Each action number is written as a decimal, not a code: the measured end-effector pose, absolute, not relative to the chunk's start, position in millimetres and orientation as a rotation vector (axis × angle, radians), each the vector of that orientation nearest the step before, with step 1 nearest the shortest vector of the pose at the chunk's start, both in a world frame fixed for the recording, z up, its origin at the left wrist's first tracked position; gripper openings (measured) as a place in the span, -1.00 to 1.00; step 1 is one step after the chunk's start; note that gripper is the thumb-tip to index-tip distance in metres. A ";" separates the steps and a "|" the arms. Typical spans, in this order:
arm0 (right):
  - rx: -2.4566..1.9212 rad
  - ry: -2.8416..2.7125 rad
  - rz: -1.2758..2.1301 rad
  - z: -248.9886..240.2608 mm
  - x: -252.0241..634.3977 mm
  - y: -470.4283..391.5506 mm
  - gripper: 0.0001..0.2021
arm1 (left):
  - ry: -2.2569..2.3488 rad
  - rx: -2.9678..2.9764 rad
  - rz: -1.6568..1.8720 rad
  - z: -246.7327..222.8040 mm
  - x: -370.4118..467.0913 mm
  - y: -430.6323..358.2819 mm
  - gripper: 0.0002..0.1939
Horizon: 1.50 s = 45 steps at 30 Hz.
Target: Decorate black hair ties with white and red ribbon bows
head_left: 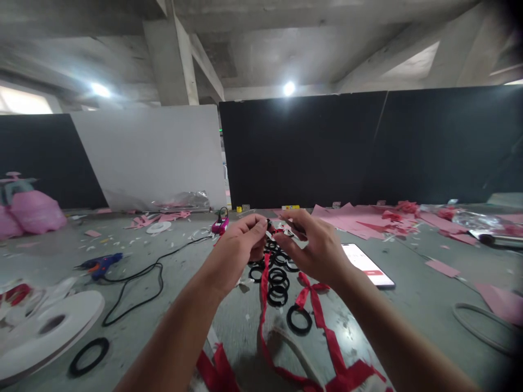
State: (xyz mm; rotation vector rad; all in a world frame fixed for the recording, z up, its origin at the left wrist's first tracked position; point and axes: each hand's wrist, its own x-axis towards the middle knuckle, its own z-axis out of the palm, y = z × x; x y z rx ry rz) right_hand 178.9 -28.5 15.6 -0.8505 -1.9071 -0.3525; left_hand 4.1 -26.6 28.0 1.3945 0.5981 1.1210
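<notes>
My left hand (247, 235) is closed in a pinch, with a small dark piece at its fingertips that looks like the edge of a black ring (269, 224). A bit of red ribbon shows there too, mostly hidden. Close beside it my right hand (312, 240) holds thumb and fingers apart around the ribbon; whether they touch it is unclear. Below the hands lie several black rings (278, 295) in a pile. A red ribbon strip (265, 310) runs down past them. Another black ring (299, 320) carries a red ribbon bow (312, 288).
A phone (368, 264) lies right of my hands. Leftward are a blue glue gun (100, 265) with its black cord (160, 272), a white spool (77, 313) and a loose black ring (89, 357). Pink sheets (351, 220) and scraps lie along the back, before upright panels.
</notes>
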 end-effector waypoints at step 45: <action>-0.914 -2.037 -0.323 19.7 171.2 -41.7 -0.76 | 0.726 1.812 1.406 22.2 7.6 -30.4 -0.84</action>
